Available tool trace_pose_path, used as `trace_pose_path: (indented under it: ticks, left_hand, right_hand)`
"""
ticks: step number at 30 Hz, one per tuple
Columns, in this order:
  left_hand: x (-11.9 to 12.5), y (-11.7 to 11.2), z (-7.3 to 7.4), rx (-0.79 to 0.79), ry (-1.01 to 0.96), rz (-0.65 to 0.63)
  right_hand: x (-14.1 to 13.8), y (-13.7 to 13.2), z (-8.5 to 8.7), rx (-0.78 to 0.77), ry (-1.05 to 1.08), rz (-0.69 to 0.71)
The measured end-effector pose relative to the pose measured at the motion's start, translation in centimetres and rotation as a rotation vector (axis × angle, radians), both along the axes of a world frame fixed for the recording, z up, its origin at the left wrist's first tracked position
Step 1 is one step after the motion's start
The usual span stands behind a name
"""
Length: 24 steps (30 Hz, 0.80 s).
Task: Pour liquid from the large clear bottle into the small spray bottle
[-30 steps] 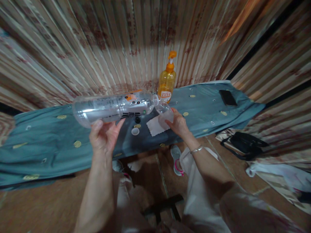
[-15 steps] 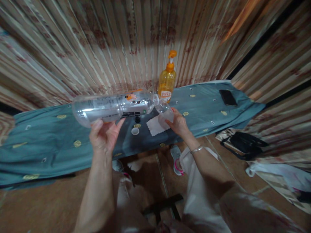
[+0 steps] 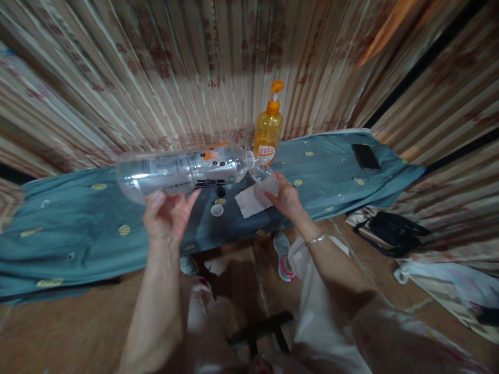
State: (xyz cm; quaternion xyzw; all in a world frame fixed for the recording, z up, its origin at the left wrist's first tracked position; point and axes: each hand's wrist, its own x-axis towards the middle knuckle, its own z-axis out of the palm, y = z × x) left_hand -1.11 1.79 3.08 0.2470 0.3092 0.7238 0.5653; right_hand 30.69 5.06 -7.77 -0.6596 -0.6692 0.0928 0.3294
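Observation:
My left hand [image 3: 167, 218] is closed around the underside of a large clear plastic bottle [image 3: 175, 169] with a printed label. The bottle lies nearly level, its neck pointing right. Its mouth meets the opening of a small clear container [image 3: 265, 179], perhaps a small bottle, tilted in my right hand [image 3: 286, 196]. I cannot tell whether liquid runs between them. Under the small container, a white scalloped cloth or paper [image 3: 247, 201] lies on the table. A white cap [image 3: 217, 210] sits below the large bottle, beside a small black round piece [image 3: 221, 191].
Behind the small container stands an orange pump bottle [image 3: 267, 132]. A dark phone [image 3: 365, 157] lies at the right of the cloth-covered table [image 3: 89, 249]. Pleated curtains [image 3: 187, 67] hang behind. A black bag [image 3: 393, 231] is at the lower right.

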Motion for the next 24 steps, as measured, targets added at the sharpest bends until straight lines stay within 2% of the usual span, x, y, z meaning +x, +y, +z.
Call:
trace_pose_path:
  ticks: [15, 24]
  left_hand:
    - [-0.26, 0.15, -0.26, 0.011, 0.072, -0.016]
    - [-0.26, 0.11, -0.25, 0.013, 0.05, -0.016]
  right_hand:
    - [0.05, 0.0, -0.03, 0.034, 0.01, 0.01]
    - [-0.01, -0.03, 0.0, 0.014, 0.018, 0.006]
